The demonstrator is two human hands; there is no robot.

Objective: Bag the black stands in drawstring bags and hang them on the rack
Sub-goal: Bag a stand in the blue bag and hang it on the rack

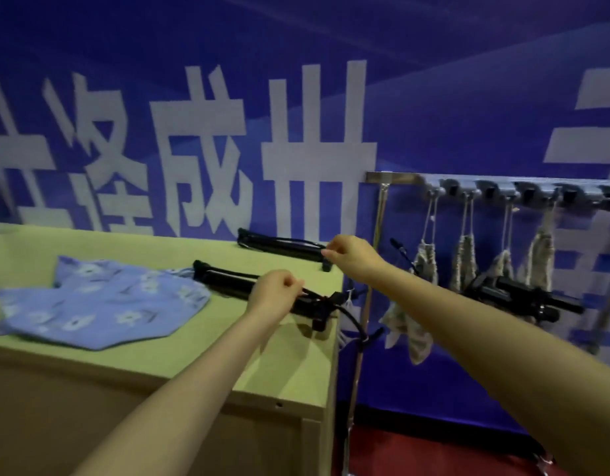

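The near black stand is lying on the table with its long axis running from the middle of the table out to the table's right edge, where its jointed head and a thin black cable are overhanging. The left hand is sitting right on top of it close to that edge, fingers curled down over the tube and gripping it. The far black stand is lying roughly parallel along the table's back edge. The right hand is hovering at its right-hand tip with thumb and fingertips pinched together, and whether they are actually holding the stand or a cord I cannot tell. So each hand is nearer to its own stand.

The blue drawstring bag is lying flat and rumpled on the table's left part, its mouth end touching the near stand's left tip. A straight push leftward along the tube's axis looks like the natural feed. The stands are hard, matte black, slim and tubular. The bag is soft, thin cloth printed with pale flowers. The table top is smooth, pale green board.

Past the table's right edge the metal rack is carrying beige woven bags on strings.
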